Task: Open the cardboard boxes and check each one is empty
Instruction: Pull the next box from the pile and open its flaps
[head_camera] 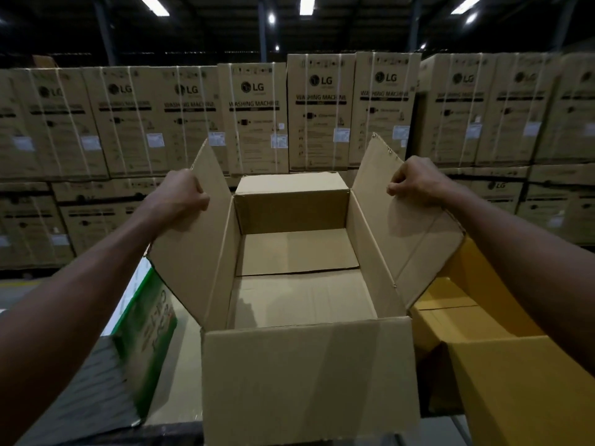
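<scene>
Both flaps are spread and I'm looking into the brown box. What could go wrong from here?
1. The near part of the brown box floor hides behind its front wall, so a small item there could be missed; lean in.
2. The left hand and right hand alone hold the flaps apart; released, they may swing back.
3. The yellow box sits close against the right side and could be bumped.

The open box (299,365) in the middle is plain brown corrugated cardboard, matt, with creased flaps. The box on the right (502,375) is yellow matt cardboard. The printed green-and-white carton on the left (145,336) looks slightly glossy.
</scene>
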`<state>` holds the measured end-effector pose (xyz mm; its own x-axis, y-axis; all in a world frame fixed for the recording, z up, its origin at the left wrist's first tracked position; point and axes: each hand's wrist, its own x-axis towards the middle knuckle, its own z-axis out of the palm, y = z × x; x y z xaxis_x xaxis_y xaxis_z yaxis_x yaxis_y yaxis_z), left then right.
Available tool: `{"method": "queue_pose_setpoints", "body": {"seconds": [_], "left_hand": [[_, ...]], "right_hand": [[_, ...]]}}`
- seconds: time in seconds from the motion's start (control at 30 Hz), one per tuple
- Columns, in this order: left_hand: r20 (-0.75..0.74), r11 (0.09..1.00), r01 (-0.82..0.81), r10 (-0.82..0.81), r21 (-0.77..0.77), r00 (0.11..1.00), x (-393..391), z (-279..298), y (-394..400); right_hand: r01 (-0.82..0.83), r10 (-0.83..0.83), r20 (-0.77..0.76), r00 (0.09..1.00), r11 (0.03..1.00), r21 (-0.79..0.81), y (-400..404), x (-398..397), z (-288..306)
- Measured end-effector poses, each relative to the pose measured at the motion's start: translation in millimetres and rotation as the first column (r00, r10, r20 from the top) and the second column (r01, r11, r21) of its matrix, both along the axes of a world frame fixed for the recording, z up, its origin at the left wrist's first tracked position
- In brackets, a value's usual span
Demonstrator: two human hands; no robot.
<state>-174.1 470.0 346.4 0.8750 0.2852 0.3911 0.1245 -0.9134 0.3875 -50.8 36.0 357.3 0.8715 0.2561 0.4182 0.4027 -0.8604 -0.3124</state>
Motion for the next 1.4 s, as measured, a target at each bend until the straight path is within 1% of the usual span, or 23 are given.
{"method": "queue_pose_setpoints", "body": {"seconds": [0.13, 0.27, 0.37, 0.47, 0.67, 0.87, 1.07, 1.4], "left_hand": [[0.039, 0.999, 0.032, -0.032, -0.009, 0.999, 7, 24, -28], [0.07, 0.995, 0.1, -0.1, 0.001, 0.993, 17, 39, -68], [0.088, 0.995, 0.097, -0.098, 0.01, 0.991, 26, 50, -107], [0.108, 0.995, 0.096, -0.096, 0.002, 0.989, 37, 59, -150], [0.105, 0.991, 0.121, -0.115, -0.054, 0.988, 65, 56, -256], [0.066, 0.982, 0.114, -0.105, -0.15, 0.992, 92, 41, -338], [0.031, 0.979, 0.103, -0.099, -0.178, 0.995, 126, 31, -397], [0.015, 0.977, 0.132, -0.131, -0.17, 0.991, 190, 12, -437]], "right_hand": [[0.045, -0.045, -0.009, 0.999, 0.999, 0.011, -41, 5, 15], [0.038, -0.038, 0.0, 0.999, 0.999, 0.021, -89, 9, 28], [0.046, -0.046, -0.004, 0.999, 0.998, 0.045, -135, 17, 37], [0.063, -0.064, 0.022, 0.998, 0.997, 0.044, -186, 26, 47], [0.024, -0.025, 0.051, 0.998, 1.0, 0.006, -291, 51, 55], [0.016, -0.016, -0.017, 1.0, 1.0, -0.026, -375, 81, 54], [0.013, -0.017, -0.09, 0.996, 0.999, -0.042, -422, 119, 41], [0.07, -0.073, -0.122, 0.99, 0.997, -0.029, -464, 173, 21]]}}
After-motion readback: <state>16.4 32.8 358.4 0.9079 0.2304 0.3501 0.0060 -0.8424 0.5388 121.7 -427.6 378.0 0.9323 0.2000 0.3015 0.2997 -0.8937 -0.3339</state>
